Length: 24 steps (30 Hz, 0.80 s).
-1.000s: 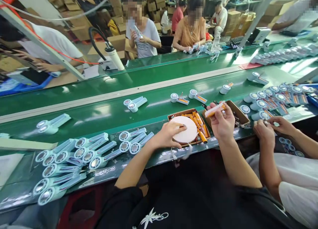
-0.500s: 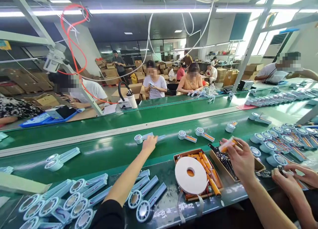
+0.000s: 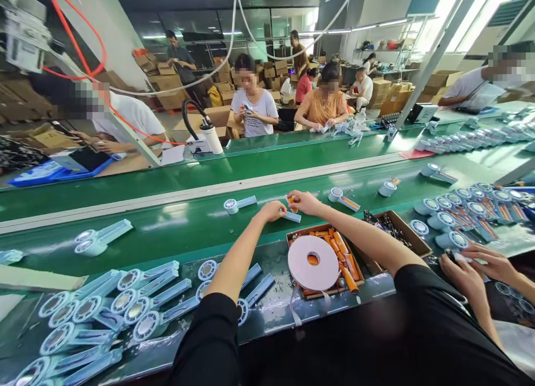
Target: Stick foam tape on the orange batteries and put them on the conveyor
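Our left hand [image 3: 273, 211] is closed on one end of a light-blue fan housing [image 3: 291, 216], its handle jutting out toward the right hand, perhaps to leave that end free. Our right hand [image 3: 305, 202] has its fingers drawn narrow over an orange battery [image 3: 292, 203]; we cannot tell whether they grip it or only touch it. Both hands meet above the green belt [image 3: 175, 207], seemingly so that one can steady while the other works.

Nearer us, below the right hand, a white tape roll [image 3: 313, 277] lies flat over a cardboard box [image 3: 307, 230] of batteries, probably for a short reach. More fan housings [image 3: 142, 326] cluster nearer us, left of the left hand, mostly angled alike, perhaps to pack closely.
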Available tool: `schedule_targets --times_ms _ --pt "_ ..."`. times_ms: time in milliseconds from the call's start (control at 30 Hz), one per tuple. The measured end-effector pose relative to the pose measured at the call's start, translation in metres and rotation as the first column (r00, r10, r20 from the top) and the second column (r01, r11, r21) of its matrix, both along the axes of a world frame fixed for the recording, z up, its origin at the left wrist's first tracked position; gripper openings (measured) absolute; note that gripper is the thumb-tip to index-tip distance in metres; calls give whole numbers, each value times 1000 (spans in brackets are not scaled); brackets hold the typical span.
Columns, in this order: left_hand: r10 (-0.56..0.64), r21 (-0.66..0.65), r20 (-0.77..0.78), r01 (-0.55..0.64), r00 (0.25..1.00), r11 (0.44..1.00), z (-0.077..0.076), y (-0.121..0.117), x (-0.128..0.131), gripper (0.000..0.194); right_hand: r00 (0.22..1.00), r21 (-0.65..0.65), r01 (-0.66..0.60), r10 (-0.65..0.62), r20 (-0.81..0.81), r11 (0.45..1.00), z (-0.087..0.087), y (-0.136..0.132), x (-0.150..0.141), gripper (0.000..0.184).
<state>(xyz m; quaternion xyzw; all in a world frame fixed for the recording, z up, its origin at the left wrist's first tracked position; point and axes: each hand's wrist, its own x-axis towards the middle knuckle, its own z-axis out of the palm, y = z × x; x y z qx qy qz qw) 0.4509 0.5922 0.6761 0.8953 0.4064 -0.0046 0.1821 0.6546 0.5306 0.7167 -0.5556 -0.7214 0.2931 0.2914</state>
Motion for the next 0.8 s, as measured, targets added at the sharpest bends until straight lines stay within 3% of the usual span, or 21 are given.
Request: schedule_targets --times_ms 200,500,800 --pt "111 -24 -5 -112 994 993 2 7 11 40 966 -37 -54 61 250 998 -24 2 5 39" --pt "216 -27 14 -216 976 976 9 -6 22 40 774 -64 -142 151 615 988 -16 -9 -4 42" --pt "239 -74 127 -231 963 970 6 -14 31 39 617 -148 -165 219 756 975 -21 2 -22 37"
